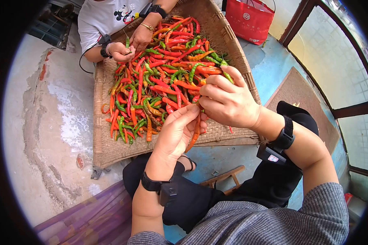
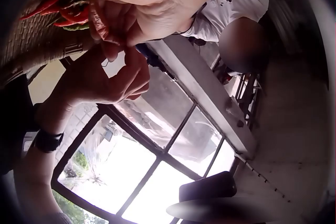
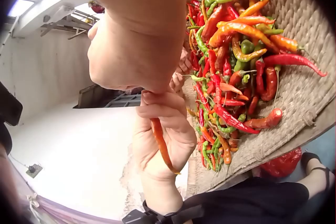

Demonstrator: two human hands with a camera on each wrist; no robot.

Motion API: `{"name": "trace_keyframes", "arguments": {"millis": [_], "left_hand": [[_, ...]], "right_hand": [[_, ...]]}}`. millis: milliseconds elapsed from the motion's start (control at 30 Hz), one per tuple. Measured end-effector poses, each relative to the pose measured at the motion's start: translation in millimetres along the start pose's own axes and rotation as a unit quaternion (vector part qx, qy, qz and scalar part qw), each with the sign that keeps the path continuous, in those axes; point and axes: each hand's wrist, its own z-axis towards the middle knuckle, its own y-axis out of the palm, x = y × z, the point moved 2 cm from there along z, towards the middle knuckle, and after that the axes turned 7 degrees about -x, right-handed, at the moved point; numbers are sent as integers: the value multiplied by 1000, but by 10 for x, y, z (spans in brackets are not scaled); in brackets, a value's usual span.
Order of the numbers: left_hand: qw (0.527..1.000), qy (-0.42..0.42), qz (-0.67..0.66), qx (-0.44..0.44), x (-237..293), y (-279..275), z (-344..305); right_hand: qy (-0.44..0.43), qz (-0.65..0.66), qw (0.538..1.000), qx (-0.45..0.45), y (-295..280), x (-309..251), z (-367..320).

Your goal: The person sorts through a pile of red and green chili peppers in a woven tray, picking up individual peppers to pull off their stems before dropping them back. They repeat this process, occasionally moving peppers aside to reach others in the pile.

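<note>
My left hand (image 1: 173, 130) holds an orange-red chili pepper (image 1: 194, 134) between thumb and fingers, its tip hanging down. Against the pepper's upper end, my right hand (image 1: 229, 100) has its thumb and forefinger pinched; the fingertips hide that end. In the right wrist view the pepper (image 3: 161, 144) lies along the fingers of my left hand (image 3: 170, 129), with my right hand (image 3: 131, 56) above. The left wrist view shows both hands meeting at the pepper (image 2: 97, 22). A green pepper (image 1: 226, 72) shows beside my right knuckles; whether it is held I cannot tell.
A large woven basket (image 1: 104, 149) before me holds a heap of red, orange and green peppers (image 1: 167, 77). Across it, another person's hands (image 1: 124, 51) are over the peppers. A red bag (image 1: 249, 20) stands beyond the basket's far right side; a wooden stool (image 1: 229, 179) is below.
</note>
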Motion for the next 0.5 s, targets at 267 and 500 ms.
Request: {"name": "trace_keyframes", "arguments": {"millis": [267,500], "left_hand": [[999,26,33,5,33,29,-34],[1000,18,20,0,13,-21,-16]], "right_hand": [[110,164,979,43,4,130,18],[63,119,991,22,0,61,3]]}}
